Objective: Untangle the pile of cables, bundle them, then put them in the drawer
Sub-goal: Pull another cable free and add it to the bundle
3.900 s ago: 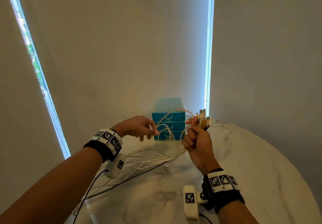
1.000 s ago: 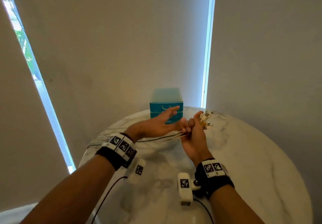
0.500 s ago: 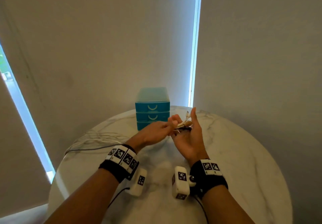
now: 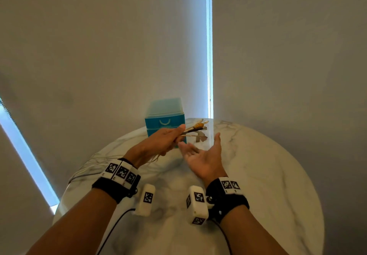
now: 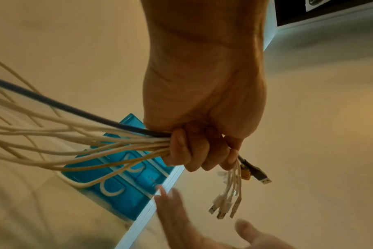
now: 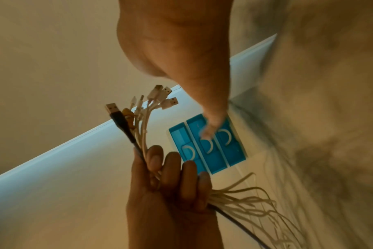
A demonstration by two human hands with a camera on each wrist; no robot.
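1. The left hand (image 4: 161, 141) is clenched round a bunch of cables (image 5: 79, 143), all its fingers (image 5: 182, 150) curled tight about them.
2. The plug ends (image 5: 226, 202) stick out past the fingertips: several white USB plugs, one black USB plug (image 5: 259, 176) and a small yellow piece beside it.
3. The long white cords and one dark cord trail back from the heel of that hand, toward the wrist side, and run down onto the marble table (image 4: 268, 175).
4. The right hand (image 4: 204, 156) is spread, palm up, holding nothing, just beside the left hand and below the plugs, apart from them.
5. Beyond both hands a blue drawer unit (image 4: 164, 115) stands at the far edge of the table, its three drawers pushed in.
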